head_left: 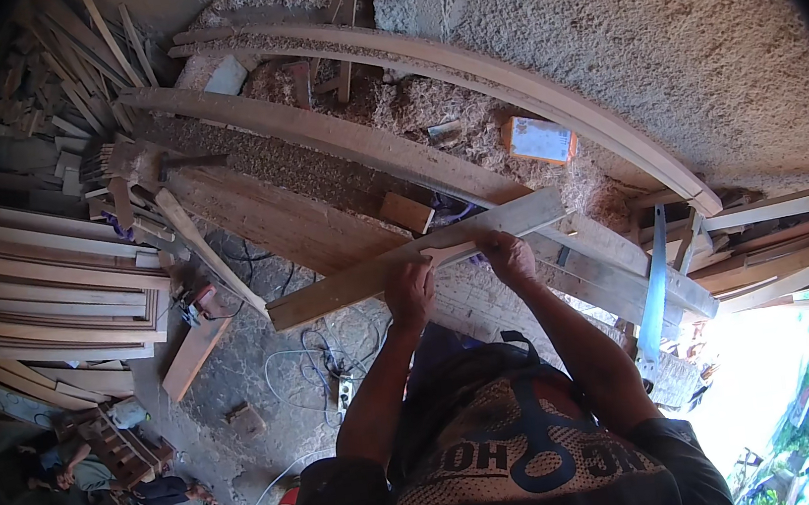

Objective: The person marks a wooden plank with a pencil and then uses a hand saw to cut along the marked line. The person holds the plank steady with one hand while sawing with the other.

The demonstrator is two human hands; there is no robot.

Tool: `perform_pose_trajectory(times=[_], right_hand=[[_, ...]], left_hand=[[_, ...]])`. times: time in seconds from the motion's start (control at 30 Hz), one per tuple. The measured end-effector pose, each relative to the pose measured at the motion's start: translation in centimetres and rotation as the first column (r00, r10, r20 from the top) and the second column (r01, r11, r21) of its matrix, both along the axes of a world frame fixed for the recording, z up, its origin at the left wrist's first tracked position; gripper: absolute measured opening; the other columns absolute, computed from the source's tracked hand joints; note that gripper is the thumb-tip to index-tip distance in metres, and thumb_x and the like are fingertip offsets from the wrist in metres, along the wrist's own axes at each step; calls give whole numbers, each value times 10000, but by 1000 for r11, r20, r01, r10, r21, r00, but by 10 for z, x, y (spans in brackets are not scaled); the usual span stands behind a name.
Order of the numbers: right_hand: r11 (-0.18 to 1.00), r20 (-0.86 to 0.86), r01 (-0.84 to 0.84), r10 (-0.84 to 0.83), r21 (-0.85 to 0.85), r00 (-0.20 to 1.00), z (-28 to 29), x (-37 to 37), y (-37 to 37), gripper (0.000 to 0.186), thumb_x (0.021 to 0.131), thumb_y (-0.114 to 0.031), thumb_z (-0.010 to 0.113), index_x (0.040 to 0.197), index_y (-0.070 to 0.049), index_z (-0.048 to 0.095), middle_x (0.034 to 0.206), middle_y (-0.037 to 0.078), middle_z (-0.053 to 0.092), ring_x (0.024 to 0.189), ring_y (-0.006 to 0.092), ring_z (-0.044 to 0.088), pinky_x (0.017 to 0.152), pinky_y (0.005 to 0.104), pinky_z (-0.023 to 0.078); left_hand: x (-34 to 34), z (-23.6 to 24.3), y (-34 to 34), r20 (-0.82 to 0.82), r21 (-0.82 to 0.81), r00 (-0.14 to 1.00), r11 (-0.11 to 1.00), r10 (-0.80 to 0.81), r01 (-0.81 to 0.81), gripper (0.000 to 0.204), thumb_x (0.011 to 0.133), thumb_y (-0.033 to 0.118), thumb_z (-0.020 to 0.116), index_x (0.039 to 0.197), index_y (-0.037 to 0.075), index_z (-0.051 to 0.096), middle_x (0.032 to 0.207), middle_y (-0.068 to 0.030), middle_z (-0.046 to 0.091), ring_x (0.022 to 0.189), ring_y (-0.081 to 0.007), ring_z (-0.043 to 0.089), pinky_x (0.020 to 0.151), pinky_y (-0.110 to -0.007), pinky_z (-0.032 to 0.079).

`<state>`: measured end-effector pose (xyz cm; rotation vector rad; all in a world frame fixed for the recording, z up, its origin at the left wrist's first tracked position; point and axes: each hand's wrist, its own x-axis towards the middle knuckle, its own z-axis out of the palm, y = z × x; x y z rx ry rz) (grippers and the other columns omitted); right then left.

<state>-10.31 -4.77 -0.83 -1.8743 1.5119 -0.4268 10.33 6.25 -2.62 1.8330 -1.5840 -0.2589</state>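
A long, flat wooden plank (349, 287) lies slantwise across the workbench in front of me. On its near edge rests a small, thin wooden piece (452, 253) with a curved lower side. My left hand (411, 294) pinches the left end of this piece, fingers closed against the plank. The right end is gripped by my right hand (509, 257), whose fingers curl over it. Both forearms reach up from below. Part of the piece is hidden under my fingers.
Wide bench boards (291, 216) hold shavings and a wood block (406, 211). An orange-and-white box (539, 139) sits beyond, near long curved beams (463, 61). A bluish blade-like strip (654, 274) stands right. Cables (317, 362) cross the floor; a person (167, 491) is lower left.
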Motion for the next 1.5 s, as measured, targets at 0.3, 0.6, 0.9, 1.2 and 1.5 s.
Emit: perform_pose_trajectory(times=[0.3, 0.6, 0.9, 1.2, 1.5], right_hand=[[999, -8, -5, 5, 36, 1000, 2, 0, -1, 223, 926, -366, 664, 1053, -202, 747, 950, 144, 733, 904, 363, 711, 759, 470, 559], [998, 13, 1, -1, 65, 1000, 2, -1, -1, 223, 921, -354, 672, 1069, -207, 748, 963, 136, 736, 911, 352, 714, 768, 460, 560], [994, 75, 31, -39, 107, 996, 0, 0, -1, 236, 906, -359, 693, 1059, -186, 743, 973, 141, 742, 918, 356, 717, 781, 453, 560], [991, 138, 54, -71, 125, 988, -5, -1, -6, 253, 896, -365, 718, 1019, -144, 733, 960, 156, 749, 928, 345, 729, 767, 433, 568], [993, 158, 55, -71, 104, 985, -6, 0, -5, 238, 882, -354, 734, 994, -145, 756, 912, 149, 752, 875, 333, 738, 739, 419, 568]], left_hand=[[4, 0, -4, 11, -69, 999, 997, -43, 44, 190, 874, 133, 732, 1060, 121, 694, 983, -92, 677, 900, -323, 666, 786, -427, 532], [5, -1, -1, -43, -4, 997, 998, -65, 65, 210, 852, 68, 707, 1059, 93, 685, 1037, -111, 661, 965, -350, 641, 830, -446, 513], [8, 4, -1, -111, 1, 992, 998, -59, 60, 200, 881, 71, 669, 1075, 114, 695, 1018, -112, 666, 949, -333, 655, 834, -429, 524], [8, 2, -2, -109, 21, 993, 998, -54, 57, 182, 909, 104, 648, 1086, 118, 688, 988, -115, 659, 930, -337, 657, 810, -426, 531], [12, -4, -1, -82, 1, 995, 998, -60, 60, 199, 894, 98, 641, 1084, 121, 694, 980, -121, 659, 900, -345, 649, 796, -435, 526]])
